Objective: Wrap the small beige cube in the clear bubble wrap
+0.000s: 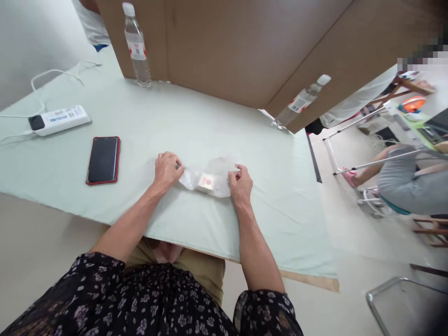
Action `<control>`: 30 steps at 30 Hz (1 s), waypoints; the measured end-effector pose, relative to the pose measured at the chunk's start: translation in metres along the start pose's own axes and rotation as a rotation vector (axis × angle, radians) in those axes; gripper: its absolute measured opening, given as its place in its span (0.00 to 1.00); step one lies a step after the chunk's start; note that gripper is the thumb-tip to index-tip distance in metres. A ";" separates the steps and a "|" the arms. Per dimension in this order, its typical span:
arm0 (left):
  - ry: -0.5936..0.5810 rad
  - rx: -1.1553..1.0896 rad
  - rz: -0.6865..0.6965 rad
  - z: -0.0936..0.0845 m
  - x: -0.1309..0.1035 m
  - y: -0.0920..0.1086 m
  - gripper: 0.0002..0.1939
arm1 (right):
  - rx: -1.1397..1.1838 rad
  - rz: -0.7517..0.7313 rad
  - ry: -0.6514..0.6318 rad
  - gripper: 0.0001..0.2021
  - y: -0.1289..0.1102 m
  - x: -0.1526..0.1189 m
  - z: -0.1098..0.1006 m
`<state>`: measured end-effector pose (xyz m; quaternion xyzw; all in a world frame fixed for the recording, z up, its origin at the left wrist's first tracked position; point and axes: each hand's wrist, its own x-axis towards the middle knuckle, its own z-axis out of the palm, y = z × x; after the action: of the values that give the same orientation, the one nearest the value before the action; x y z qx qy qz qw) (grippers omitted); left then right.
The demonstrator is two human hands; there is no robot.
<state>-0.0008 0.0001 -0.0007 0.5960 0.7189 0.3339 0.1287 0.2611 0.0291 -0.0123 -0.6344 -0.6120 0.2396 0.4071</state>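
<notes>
The left hand (167,171) pinches one end of a clear plastic bag (210,177), and the right hand (241,185) pinches the opposite end, so the bag lies stretched between them, resting on the pale green tablecloth (182,121) close to its near edge. Inside the bag sits a small flat packet with a red mark (207,180), roughly in the middle; it looks fully inside the plastic, so whatever handling is going on seems at an early or middle stage, with nothing yet taken out or set aside. To the left of the bag lies a phone in a red case (103,160), face up, well apart from it. Farther left of the bag is a white power strip (59,120). Beyond the bag, by brown boards, stand two water bottles (136,45).
</notes>
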 end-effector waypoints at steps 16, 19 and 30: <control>-0.306 -0.275 0.234 -0.013 -0.013 0.026 0.38 | 0.148 -0.196 -0.381 0.17 -0.047 -0.018 -0.031; -0.395 -0.528 0.192 -0.025 -0.011 0.025 0.35 | 0.179 -0.267 -0.528 0.10 -0.051 -0.024 -0.039; -0.755 -0.514 0.029 -0.038 -0.021 0.024 0.13 | 0.150 -0.491 -0.920 0.11 -0.073 -0.079 -0.107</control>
<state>0.0008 -0.0305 0.0379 0.6346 0.5073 0.2625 0.5206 0.2934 -0.0771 0.0910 -0.2707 -0.8391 0.4342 0.1847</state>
